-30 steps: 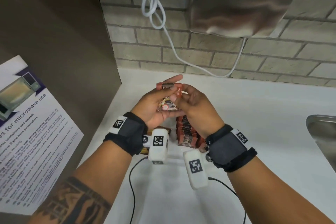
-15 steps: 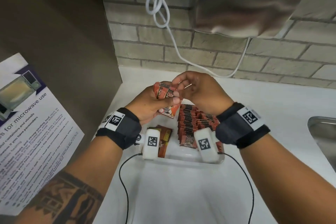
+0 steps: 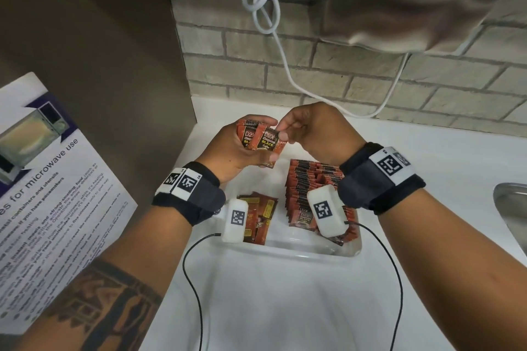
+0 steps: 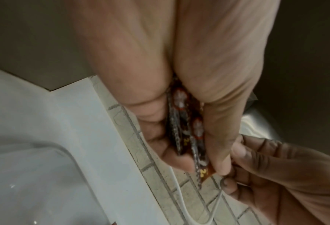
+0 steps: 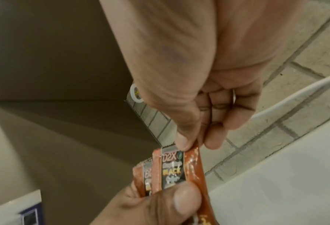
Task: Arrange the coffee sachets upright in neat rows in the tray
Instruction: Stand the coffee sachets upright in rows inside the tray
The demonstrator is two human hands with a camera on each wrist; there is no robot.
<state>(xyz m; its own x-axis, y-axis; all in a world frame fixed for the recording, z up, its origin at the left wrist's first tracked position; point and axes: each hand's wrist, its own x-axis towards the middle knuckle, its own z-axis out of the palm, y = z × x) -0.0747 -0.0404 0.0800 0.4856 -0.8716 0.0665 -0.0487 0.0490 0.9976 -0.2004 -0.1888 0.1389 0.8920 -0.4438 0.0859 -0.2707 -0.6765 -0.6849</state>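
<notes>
My left hand grips a small stack of orange and black coffee sachets above the far end of the clear tray. My right hand pinches the top corner of the front sachet between thumb and forefinger. The stack shows edge-on in the left wrist view as sachets between the fingers. In the tray's right half a row of sachets stands upright. Loose sachets lie flat in its left half, partly hidden by a wrist camera.
The tray sits on a white counter. A brown panel with a microwave notice stands on the left. A brick wall, a white cable and a steel hand dryer are behind. A steel sink edges the right.
Both hands have stayed raised over the tray with the stack. The right hand has turned from beside the stack to pinching the front sachet's top corner.
</notes>
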